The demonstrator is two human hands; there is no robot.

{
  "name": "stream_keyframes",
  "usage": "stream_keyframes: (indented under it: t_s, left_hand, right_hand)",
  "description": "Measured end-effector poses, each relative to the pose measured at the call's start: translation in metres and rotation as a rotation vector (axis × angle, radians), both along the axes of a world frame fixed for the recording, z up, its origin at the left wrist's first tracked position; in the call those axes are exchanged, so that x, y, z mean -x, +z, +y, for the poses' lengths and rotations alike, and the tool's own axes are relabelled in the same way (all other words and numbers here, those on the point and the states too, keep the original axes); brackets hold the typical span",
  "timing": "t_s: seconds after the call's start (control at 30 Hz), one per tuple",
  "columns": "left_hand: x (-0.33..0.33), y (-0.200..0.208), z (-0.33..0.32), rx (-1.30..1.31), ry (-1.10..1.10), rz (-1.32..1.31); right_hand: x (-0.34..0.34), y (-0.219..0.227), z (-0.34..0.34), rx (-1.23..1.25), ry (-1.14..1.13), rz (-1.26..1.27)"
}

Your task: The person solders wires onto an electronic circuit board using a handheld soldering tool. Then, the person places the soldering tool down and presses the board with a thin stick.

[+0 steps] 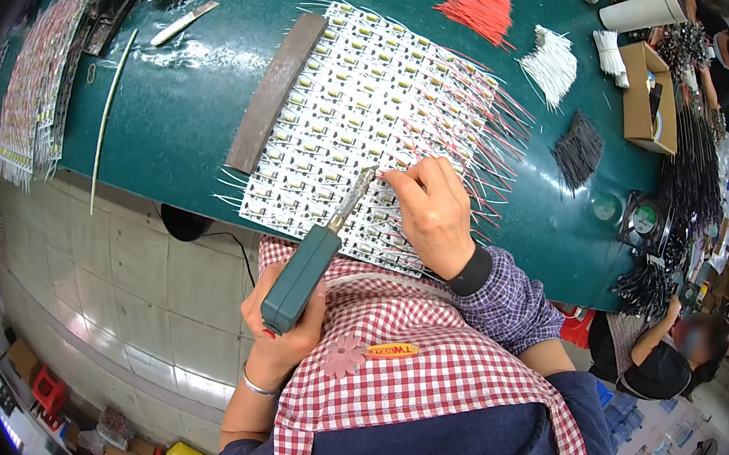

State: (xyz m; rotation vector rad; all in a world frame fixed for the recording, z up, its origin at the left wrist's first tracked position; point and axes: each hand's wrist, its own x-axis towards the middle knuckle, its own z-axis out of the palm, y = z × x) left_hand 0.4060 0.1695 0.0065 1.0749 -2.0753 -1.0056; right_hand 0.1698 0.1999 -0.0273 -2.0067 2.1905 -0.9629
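My left hand (pixel 290 321) is wrapped round the dark green handle of a soldering iron (pixel 302 275). The iron slants up and right, its metal tip low over a panel of small white circuit boards (pixel 339 122) with yellow parts. Just right of the tip, my right hand (pixel 435 215) pinches what looks like the end of a thin wire, mostly hidden by the fingers. Red and white wires (pixel 482 111) fan out from the panel's right side. A dark flat bar (pixel 277 94) lies along the panel's left edge.
Loose bundles of red wires (pixel 479 6), white wires (pixel 550 65) and black wires (pixel 579 149) lie to the right on the green table (pixel 184 140). A knife (pixel 184 21) lies at the upper left near stacked wired panels (pixel 39 94). An open cardboard box (pixel 649 101) stands at right; another person (pixel 653 352) is beyond.
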Motion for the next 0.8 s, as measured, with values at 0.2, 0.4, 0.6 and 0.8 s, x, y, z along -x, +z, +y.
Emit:
stream_keyframes:
  t_s: [0.2,0.4,0.6,0.8]
  left_hand:
    - [-0.004,-0.004,-0.001,0.087,-0.048,-0.021]
    - [0.000,-0.006,0.002,-0.067,0.004,0.015]
    - [-0.003,-0.006,0.002,-0.060,-0.022,-0.018]
    - [-0.014,-0.007,0.004,-0.096,-0.027,0.005]
  right_hand:
    - [-0.001,0.001,0.000,-0.003,-0.003,-0.002]
    - [-0.002,-0.003,0.003,-0.028,0.009,-0.003]
    - [-0.003,-0.003,0.002,0.007,-0.010,0.005]
    - [-0.003,-0.004,0.003,-0.007,-0.003,-0.001]
